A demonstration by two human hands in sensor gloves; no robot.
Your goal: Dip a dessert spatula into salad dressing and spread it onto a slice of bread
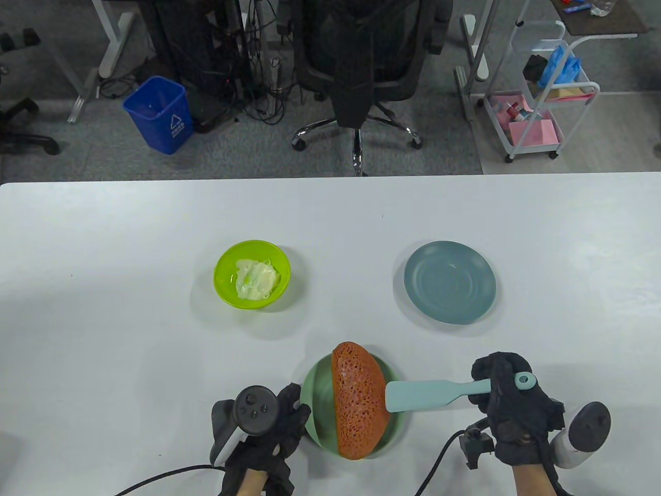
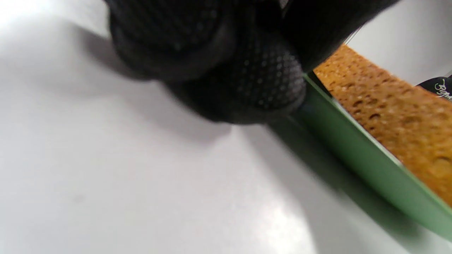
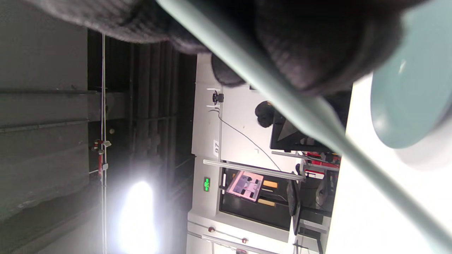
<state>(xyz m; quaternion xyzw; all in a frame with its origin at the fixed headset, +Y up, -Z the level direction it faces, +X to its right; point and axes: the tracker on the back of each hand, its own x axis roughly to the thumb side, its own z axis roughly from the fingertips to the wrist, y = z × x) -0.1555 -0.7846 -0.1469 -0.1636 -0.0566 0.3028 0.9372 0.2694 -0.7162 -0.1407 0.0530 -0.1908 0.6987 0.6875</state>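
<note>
Down at the near edge of the white desk (image 1: 103,258), the bread slice (image 1: 359,400) lies on a green plate (image 1: 317,398). The right hand (image 1: 508,400) grips the pale blue dessert spatula (image 1: 428,395), its blade touching the bread's right side. The left hand (image 1: 263,418) rests its fingers (image 2: 261,84) against the plate's rim, seen only from the left wrist. Open desk separates these from the lime bowl of salad dressing (image 1: 253,279) and the empty blue-grey plate (image 1: 449,281). Beyond stand an office chair (image 1: 356,62) and a blue bin (image 1: 157,113).
</note>
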